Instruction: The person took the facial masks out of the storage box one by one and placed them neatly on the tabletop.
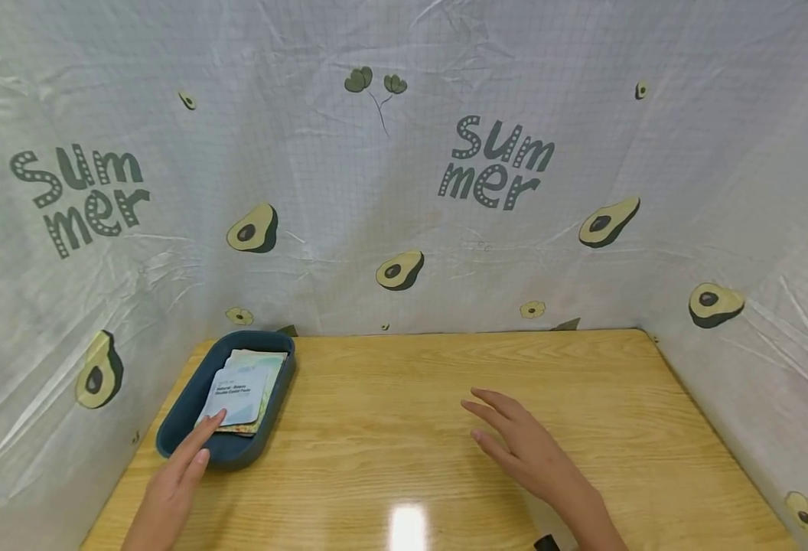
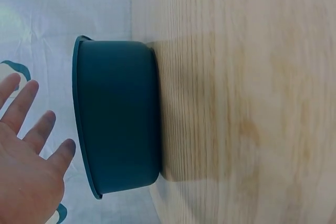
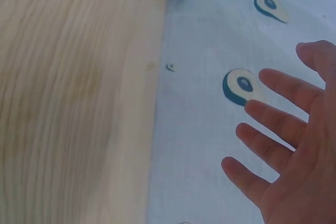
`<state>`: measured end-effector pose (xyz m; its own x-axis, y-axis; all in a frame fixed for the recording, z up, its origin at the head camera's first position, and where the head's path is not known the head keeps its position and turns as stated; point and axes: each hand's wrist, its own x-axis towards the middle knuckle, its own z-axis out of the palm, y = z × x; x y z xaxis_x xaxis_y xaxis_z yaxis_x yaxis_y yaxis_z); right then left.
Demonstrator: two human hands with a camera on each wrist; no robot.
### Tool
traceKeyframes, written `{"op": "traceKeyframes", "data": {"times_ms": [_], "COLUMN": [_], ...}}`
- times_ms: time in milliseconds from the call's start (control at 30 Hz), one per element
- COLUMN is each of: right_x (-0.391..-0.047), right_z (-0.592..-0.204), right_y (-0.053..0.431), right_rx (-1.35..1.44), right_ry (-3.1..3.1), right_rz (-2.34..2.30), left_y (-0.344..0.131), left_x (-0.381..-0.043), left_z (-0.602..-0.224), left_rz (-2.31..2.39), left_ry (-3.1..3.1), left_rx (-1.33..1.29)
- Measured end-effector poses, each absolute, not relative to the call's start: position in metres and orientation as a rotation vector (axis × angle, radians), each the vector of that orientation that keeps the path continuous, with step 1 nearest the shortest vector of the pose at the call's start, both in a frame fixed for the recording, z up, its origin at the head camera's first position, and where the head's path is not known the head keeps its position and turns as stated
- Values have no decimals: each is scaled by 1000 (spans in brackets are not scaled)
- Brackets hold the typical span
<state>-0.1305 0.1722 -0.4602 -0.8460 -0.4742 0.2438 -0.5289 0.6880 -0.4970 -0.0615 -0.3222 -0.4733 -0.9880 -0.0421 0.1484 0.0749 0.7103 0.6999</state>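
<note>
In the head view a dark blue plastic bin (image 1: 281, 394) stands at the left of the wooden table. Inside it lie flat paper packets, a pale blue-white one (image 1: 239, 394) with printed lettering on top. My left hand (image 1: 170, 490) hovers at the bin's near end, its fingers extended and overlapping the rim in this view. The left wrist view has the bin (image 2: 118, 116) side-on, with the left hand (image 2: 31, 166) spread beside its rim. Over the right half of the table my right hand (image 1: 531, 455) is held with relaxed, parted fingers and nothing in them; the right wrist view shows this hand (image 3: 299, 129) too.
White sheeting (image 1: 321, 168) printed with avocados and lettering rises behind the table and along both sides. The wooden tabletop (image 1: 376, 413) spreads between the hands, with a bright light reflection near its front. A black band end (image 1: 546, 542) shows at the right wrist.
</note>
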Motion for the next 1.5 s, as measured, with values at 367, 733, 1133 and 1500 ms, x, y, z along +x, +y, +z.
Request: {"op": "traceKeyframes", "data": {"times_ms": [367, 733, 1133, 1500], "right_x": [-134, -137, -137, -142], "right_z": [-454, -453, -449, -448], "right_y": [151, 137, 121, 103], "right_rx": [891, 943, 984, 1061], "right_ry": [-2794, -2775, -2777, -2739], "right_rz": [952, 999, 1051, 1089], "left_y": [-327, -338, -355, -371], "left_x": [-60, -62, -58, -59], "left_z": [-469, -465, -473, -478], "left_rz": [-1179, -1190, -1064, -1009], "left_ry": [-2812, -2818, -2720, -2611], "left_rx": [33, 140, 61, 3]}}
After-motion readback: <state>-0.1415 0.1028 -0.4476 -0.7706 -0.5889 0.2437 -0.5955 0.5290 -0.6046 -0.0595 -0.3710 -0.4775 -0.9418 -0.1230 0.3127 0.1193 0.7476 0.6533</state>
